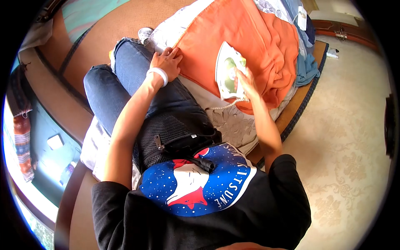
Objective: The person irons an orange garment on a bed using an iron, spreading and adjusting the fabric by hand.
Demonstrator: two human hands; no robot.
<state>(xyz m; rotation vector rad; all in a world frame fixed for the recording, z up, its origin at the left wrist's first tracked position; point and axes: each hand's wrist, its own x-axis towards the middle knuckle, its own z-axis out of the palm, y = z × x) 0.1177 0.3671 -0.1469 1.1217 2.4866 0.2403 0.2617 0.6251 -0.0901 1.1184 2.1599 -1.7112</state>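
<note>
An orange cloth (208, 37) lies spread over a pale patterned sheet in front of me, smooth on the left and bunched into folds on the right. My right hand (246, 83) is wrapped round the handle of a white and green iron (227, 75), whose soleplate rests on the cloth with the tip pointing away from me. A braided cord (227, 105) trails from the iron's heel to the left. My left hand (167, 61), with a white band at the wrist, lies with fingers spread on the cloth's left edge, beside my jeans.
The patterned sheet (233, 125) covers the woven mat (112, 31) under the cloth. Blue garments (307, 68) lie bunched at the right edge. A white plug or adapter (302, 18) sits at the upper right. A black bag (175, 135) is on my lap.
</note>
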